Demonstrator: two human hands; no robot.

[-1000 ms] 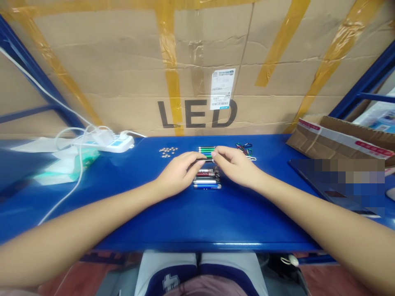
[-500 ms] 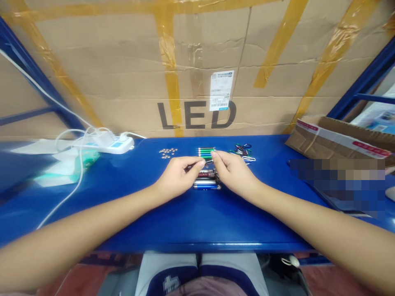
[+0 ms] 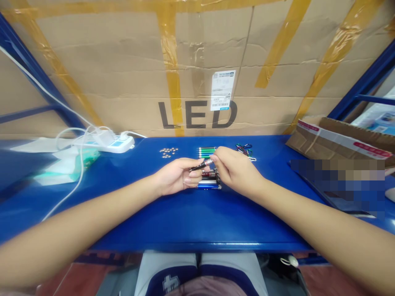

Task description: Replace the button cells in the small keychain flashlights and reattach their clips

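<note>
My left hand [image 3: 176, 176] grips a small black pen-shaped torch [image 3: 200, 165], lifted a little above the blue table [image 3: 185, 218]. My right hand [image 3: 236, 168] pinches the silver tip of the same torch with thumb and forefinger. Under both hands lies a row of several small torches, with a blue one [image 3: 208, 186] nearest me and green ones [image 3: 206, 151] at the far end. A cluster of button cells [image 3: 168, 152] lies to the left of the row, and several coloured carabiner clips [image 3: 245, 149] lie to the right.
A large cardboard box marked LED [image 3: 197, 70] stands behind the table. A white power strip [image 3: 108, 143] with cables and a tissue pack [image 3: 72, 164] lie at the left. An open cardboard box [image 3: 336, 139] is at the right.
Both hands lifted one black torch off the row and drew it slightly towards me. The left hand turned palm-up around it, while the right fingers moved to its tip.
</note>
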